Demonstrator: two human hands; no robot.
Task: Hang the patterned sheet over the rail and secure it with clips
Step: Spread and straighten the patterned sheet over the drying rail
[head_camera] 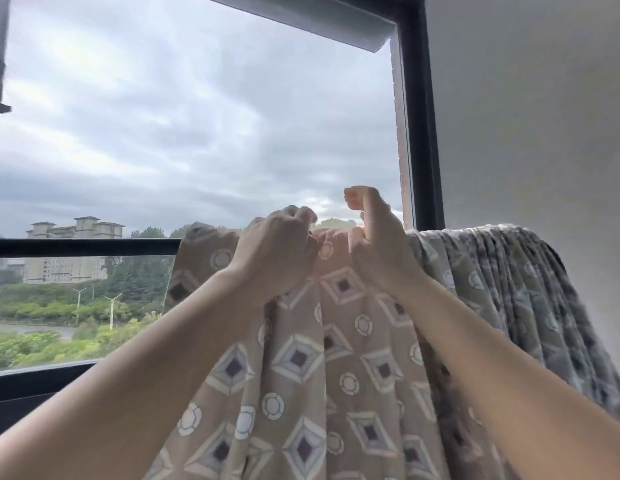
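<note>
Two bare forearms reach up from the near edge, with the patterned sheet [301, 368] hanging between them; its folds and long axis run straight down. Its top edge lies left to right over the black rail [83, 247]. The left hand [277, 247] has its fingers curled over that top fold, its grip closed on the fabric. The right hand [374, 237] is just beside it with its heel against the sheet. Its fingers are curled above the rail, and I cannot tell whether this grip holds anything. Right of the hands a bunched grey cloth [509, 282] is draped beside the pale wall [526, 133]. Left of the sheet's edge the rail is bare. Beyond the dark window frame [419, 133] are distant buildings [76, 228], trees and cloudy sky
</note>
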